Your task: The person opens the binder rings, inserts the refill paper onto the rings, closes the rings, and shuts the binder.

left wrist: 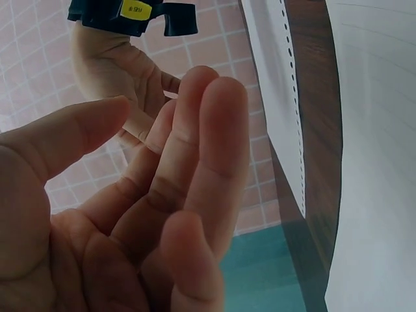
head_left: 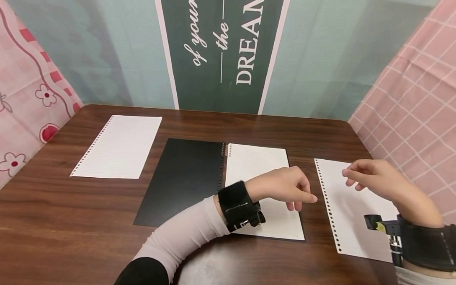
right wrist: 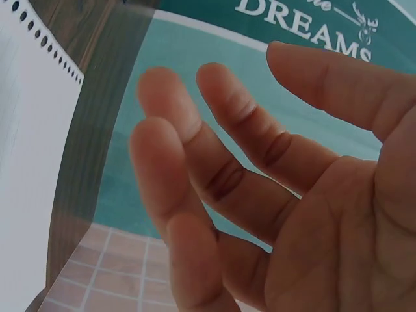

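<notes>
An opened black-covered notebook lies mid-table, its dark cover (head_left: 187, 174) spread to the left and its white pages (head_left: 255, 160) to the right. My left hand (head_left: 286, 188) hovers over those pages, fingers relaxed, nothing in its grasp. In the left wrist view the palm and fingers of the left hand (left wrist: 169, 175) show bare. To the right, a loose hole-punched sheet (head_left: 342, 205) lies on the table. Above it is my right hand (head_left: 379, 181), loosely bent. The right wrist view shows the fingers of the right hand (right wrist: 227, 175) holding nothing, with the perforated sheet (right wrist: 32, 149) at the left.
Another loose lined sheet (head_left: 118, 147) with punched holes lies at the table's back left. The brown wooden table (head_left: 59, 220) meets a green printed cloth (head_left: 321, 57) at the back. Pink patterned cloths (head_left: 437, 95) stand at both sides.
</notes>
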`<state>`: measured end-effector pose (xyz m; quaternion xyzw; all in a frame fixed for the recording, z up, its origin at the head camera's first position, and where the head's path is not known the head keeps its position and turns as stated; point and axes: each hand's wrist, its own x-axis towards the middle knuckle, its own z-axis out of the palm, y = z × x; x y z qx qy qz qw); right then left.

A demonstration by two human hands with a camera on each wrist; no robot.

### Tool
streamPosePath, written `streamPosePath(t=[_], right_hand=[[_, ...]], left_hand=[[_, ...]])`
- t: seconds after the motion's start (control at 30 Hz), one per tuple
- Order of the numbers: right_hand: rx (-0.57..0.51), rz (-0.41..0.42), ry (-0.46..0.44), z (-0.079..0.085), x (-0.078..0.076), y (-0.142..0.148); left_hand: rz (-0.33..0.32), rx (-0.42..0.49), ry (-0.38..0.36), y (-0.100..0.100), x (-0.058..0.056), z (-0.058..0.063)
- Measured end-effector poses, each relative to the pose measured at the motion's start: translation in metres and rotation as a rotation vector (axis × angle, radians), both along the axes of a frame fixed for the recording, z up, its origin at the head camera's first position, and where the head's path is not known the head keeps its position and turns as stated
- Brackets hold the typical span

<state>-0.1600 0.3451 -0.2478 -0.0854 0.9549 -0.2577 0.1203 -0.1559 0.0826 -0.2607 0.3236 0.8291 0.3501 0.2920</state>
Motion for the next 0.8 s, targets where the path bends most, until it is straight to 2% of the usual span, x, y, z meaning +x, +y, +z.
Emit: streamPosePath(t=[0.43, 0.8], right_hand=[[0.008, -0.081, -0.069, -0.009, -0.010, 0.019], [0.021, -0.136, -0.160, -0.017, -0.014, 0.041]], left_hand=[[0.014, -0.048, 0.041, 0.015, -0.003, -0.004], [0.037, -0.045, 0.052, 0.019, -0.006, -0.008]])
